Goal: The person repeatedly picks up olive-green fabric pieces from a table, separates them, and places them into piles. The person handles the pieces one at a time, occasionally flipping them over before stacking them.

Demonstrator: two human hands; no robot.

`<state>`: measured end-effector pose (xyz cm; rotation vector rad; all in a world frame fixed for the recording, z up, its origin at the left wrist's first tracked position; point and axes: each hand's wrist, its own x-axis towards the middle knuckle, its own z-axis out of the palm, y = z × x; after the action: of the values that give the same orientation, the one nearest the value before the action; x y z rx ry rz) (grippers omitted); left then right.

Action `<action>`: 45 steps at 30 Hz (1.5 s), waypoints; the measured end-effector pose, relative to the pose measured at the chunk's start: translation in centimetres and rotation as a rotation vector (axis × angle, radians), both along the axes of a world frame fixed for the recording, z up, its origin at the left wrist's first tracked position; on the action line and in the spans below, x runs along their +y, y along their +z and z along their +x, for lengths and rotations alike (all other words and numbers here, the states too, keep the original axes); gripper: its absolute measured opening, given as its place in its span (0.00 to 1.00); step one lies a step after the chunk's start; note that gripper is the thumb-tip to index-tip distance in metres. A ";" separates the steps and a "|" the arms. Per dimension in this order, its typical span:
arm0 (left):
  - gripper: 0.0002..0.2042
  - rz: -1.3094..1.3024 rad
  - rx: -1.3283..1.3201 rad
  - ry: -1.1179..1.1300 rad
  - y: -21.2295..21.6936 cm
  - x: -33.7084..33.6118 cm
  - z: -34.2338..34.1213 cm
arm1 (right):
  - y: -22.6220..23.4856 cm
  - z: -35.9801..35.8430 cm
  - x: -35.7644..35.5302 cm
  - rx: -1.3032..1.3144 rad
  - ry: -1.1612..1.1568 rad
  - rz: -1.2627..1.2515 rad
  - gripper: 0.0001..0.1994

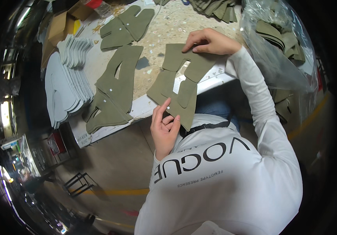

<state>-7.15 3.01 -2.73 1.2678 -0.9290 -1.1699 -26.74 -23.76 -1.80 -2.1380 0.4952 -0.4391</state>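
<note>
An olive-green flat cut piece (181, 88) with slots and a small white sticker lies across the near table edge, its lower tip overhanging. Bent over its far end, my right hand (214, 41) holds it there with thumb and index tips on its surface. My left hand (164, 127) is at the near end, palm turned up. Its index finger reaches toward the sticker and its thumb stands apart, with the other fingers loosely curled. Close on the left lies another olive-green piece (125, 84), and farther back a third green piece (127, 27).
Stacked pale grey cut pieces (64, 92) stand at the table's left, beside an open cardboard box (59, 29). More green pieces (219, 9) lie at the back. A clear plastic bag (254, 35) with green pieces is on the right. Scraps dot the speckled tabletop (168, 25).
</note>
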 end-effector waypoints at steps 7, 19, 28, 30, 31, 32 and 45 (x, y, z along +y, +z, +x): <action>0.31 -0.012 0.010 0.074 -0.1 0.3 -0.4 | 1.0 0.1 1.3 0.003 -0.064 0.009 0.15; 0.30 -0.087 -0.127 0.042 2.0 -1.1 0.7 | 9.0 1.7 7.4 0.028 -0.446 -0.738 0.27; 0.35 -0.170 -0.129 -0.004 2.4 -2.4 0.2 | 3.7 7.0 16.9 -0.084 -0.350 -0.371 0.26; 0.35 -0.130 0.020 0.028 2.6 -2.3 -0.1 | 3.8 6.6 17.1 -0.056 -0.350 -0.382 0.28; 0.35 -0.108 0.138 0.036 2.6 -2.4 -0.3 | 4.0 6.1 16.9 -0.039 -0.361 -0.398 0.29; 0.37 -0.106 0.196 -0.004 2.6 -2.4 -0.6 | 4.3 5.7 16.5 0.036 -0.346 -0.372 0.33; 0.15 -0.335 -0.109 0.063 -2.5 -5.7 0.6 | 18.8 -1.7 -1.1 0.084 0.161 -0.465 0.17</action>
<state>-6.52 -2.68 -5.24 1.0870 -1.1063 -0.8587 -28.43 -24.85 17.01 -2.6304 0.2799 -0.4020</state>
